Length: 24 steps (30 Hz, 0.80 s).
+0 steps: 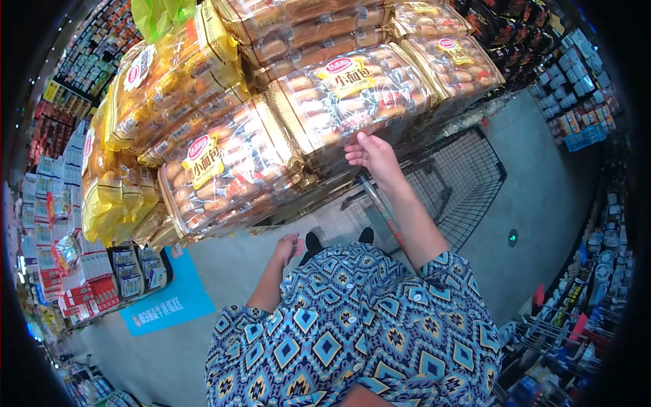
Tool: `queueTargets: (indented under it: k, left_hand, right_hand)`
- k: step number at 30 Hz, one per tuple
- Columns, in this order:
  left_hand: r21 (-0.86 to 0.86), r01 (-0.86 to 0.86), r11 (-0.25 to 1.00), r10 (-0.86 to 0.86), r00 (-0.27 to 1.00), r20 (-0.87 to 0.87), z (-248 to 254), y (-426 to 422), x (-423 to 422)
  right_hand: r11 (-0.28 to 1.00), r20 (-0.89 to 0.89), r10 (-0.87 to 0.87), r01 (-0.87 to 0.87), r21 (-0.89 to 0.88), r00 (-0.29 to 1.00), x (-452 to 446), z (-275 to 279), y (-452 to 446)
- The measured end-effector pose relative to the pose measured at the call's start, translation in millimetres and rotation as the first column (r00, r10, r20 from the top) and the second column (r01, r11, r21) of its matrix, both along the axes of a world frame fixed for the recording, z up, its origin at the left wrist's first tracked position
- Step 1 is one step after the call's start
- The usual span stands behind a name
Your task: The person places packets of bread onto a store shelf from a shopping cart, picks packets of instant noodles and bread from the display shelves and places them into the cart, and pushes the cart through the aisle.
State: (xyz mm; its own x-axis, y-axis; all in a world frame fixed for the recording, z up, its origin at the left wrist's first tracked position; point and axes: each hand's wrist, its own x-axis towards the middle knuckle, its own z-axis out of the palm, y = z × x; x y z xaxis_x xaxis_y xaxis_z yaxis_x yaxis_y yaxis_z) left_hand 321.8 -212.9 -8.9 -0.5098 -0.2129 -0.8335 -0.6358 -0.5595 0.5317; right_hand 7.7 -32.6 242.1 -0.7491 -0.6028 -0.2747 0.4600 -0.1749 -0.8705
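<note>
My right hand (373, 157) reaches up to the lower front edge of a large clear pack of small bread rolls (356, 95). Its fingers are curled in and the thumb lies near the pack's wrapping; I cannot tell if it presses on it. No item shows in that hand. Down by my left side hangs my left hand (290, 248), loosely curled with nothing visible in it. Below the stack's front edge, it is nearest to another bread roll pack (227, 163) with a yellow label.
Yellow bread packs (173, 85) are piled at the left, with a green bag (161, 17) on top. A black wire shopping cart (475, 186) stands right of my right arm. Stocked shelves line both sides. A blue sign (173, 302) lies low at the left.
</note>
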Motion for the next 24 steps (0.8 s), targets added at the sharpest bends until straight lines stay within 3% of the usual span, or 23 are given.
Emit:
queueTargets:
  k: [3, 5, 6, 11, 20, 24]
  left_hand:
    - [0.126, -0.020, 0.992, 0.037, 0.991, -0.130, 46.4, 0.9, -42.2]
    - [0.173, 0.002, 0.985, 0.056, 0.942, -0.331, 97.6, 6.1, -71.7]
    - [0.175, -0.003, 0.985, 0.061, 0.944, -0.325, 121.4, 11.6, -84.7]
    - [0.176, 0.159, 0.971, -0.013, 0.775, -0.631, 200.9, 13.1, -126.1]
    - [0.158, 0.257, 0.953, -0.061, 0.677, -0.733, 256.8, 19.5, -141.8]
    - [0.000, 0.156, 0.988, -0.112, 0.710, -0.695, 276.6, 42.6, -147.7]
  right_hand:
    - [0.999, -0.035, -0.023, 0.024, 0.024, 0.999, 5.4, 6.1, -4.0]
    - [0.998, -0.004, 0.046, -0.046, 0.036, 0.999, 10.1, 7.1, -5.5]
    - [0.998, 0.002, 0.049, -0.050, 0.038, 0.999, 8.7, 8.6, -4.6]
    - [1.000, -0.046, 0.012, -0.011, 0.008, 0.999, 9.7, -4.2, -12.6]
    - [0.986, -0.064, -0.167, 0.165, -0.029, 0.984, 15.8, -8.5, -11.0]
    - [0.972, -0.011, -0.236, 0.236, -0.001, 0.972, -1.4, -8.7, 10.9]
